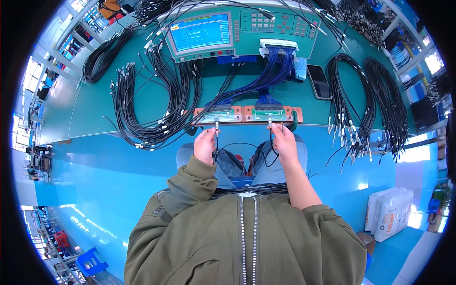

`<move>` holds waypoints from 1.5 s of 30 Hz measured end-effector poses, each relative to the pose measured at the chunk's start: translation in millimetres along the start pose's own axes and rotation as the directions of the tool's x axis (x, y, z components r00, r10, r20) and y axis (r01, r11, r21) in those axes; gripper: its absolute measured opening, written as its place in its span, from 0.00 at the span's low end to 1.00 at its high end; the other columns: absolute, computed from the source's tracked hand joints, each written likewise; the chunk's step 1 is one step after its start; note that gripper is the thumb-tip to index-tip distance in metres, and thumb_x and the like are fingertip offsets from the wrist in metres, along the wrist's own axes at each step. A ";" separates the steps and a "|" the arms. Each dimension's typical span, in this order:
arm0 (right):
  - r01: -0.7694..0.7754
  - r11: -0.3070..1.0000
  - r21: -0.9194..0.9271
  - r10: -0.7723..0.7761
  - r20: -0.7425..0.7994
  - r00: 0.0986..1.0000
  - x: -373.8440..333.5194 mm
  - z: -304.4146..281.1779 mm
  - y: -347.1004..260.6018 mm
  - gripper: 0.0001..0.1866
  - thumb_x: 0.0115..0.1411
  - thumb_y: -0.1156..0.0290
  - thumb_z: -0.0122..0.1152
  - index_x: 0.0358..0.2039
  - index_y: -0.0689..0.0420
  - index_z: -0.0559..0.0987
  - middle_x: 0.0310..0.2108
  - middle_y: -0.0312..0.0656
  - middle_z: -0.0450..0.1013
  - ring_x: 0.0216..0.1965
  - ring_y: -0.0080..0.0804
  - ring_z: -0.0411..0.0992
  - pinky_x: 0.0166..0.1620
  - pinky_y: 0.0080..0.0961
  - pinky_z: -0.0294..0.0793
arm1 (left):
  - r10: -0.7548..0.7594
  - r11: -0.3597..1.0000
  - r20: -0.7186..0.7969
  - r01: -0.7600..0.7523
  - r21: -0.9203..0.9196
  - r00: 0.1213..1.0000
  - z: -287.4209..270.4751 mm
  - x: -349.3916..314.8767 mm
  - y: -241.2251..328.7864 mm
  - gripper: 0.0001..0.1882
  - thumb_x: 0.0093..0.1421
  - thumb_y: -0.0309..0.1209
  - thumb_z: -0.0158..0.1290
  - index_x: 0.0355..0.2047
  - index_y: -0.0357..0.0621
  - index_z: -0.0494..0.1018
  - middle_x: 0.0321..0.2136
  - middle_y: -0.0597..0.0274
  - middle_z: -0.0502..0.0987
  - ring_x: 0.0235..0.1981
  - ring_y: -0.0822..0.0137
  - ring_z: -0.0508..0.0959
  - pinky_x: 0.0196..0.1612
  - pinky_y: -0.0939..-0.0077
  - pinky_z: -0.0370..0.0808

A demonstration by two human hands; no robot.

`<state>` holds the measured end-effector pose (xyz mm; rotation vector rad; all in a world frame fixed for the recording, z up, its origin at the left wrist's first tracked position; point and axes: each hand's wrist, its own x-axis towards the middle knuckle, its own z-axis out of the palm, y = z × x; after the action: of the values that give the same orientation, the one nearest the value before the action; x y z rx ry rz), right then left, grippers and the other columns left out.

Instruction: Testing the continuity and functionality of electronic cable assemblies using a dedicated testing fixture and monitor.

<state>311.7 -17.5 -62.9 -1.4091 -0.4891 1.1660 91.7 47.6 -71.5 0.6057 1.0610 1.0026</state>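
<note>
My left hand [205, 145] pinches one end of a black cable [241, 144] at the left green circuit board [221, 115]. With its fingers closed, my right hand [285, 143] grips the cable's other end at the right green circuit board [267, 115]. Both plugs meet the boards' front edge; whether they are fully seated cannot be made out. The cable's middle sags in a loop above my lap. Both boards sit on a brown strip along the table's front edge, and blue wire bundles [270, 71] run from them to a green tester [242, 31] with a lit screen.
A big coil of black cables [137, 128] lies left of the boards. A phone [318, 81] and two more cable bundles [354, 95] are on the right. More black cables [251, 189] rest across my lap. White packages [389, 213] stand at the lower right, a blue crate [91, 261] at the lower left.
</note>
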 end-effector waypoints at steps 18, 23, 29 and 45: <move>-0.007 1.000 0.020 0.007 -0.002 1.000 0.6 1.1 -0.3 0.11 0.58 0.64 0.51 0.30 0.58 0.75 0.16 0.27 0.59 0.11 0.09 0.46 0.14 0.10 0.42 | -0.010 1.000 -0.011 0.010 -0.017 1.000 -1.3 1.5 -0.4 0.05 0.56 0.27 0.45 0.32 0.40 0.68 0.27 0.66 0.71 0.13 0.85 0.54 0.14 0.92 0.50; -0.004 1.000 0.031 0.004 -0.002 1.000 -2.0 3.7 -4.3 0.11 0.58 0.64 0.50 0.30 0.58 0.75 0.13 0.25 0.55 0.11 0.09 0.45 0.14 0.10 0.41 | -0.009 1.000 0.003 0.009 -0.025 1.000 -1.6 1.2 -0.1 0.06 0.57 0.28 0.45 0.32 0.39 0.68 0.23 0.69 0.69 0.13 0.85 0.54 0.14 0.92 0.50; -0.018 1.000 0.009 0.018 -0.019 1.000 -2.0 4.2 -4.6 0.11 0.59 0.64 0.50 0.29 0.58 0.75 0.12 0.24 0.53 0.12 0.10 0.45 0.15 0.10 0.40 | -0.004 1.000 -0.006 0.004 0.002 1.000 5.4 -2.4 3.7 0.08 0.58 0.31 0.46 0.29 0.40 0.70 0.19 0.72 0.65 0.13 0.85 0.54 0.14 0.92 0.49; 0.144 0.979 -0.144 -0.136 0.066 0.989 -4.3 12.2 11.3 0.13 0.60 0.65 0.47 0.24 0.58 0.74 0.13 0.25 0.55 0.15 0.11 0.48 0.19 0.11 0.45 | 0.117 0.981 0.029 -0.120 0.155 0.993 16.8 5.6 -0.8 0.11 0.60 0.34 0.45 0.24 0.43 0.71 0.14 0.76 0.60 0.14 0.85 0.56 0.17 0.91 0.49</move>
<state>295.9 -17.6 -69.4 -1.4468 -0.7154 1.0749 108.1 53.0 -67.9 0.8129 1.1031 1.0202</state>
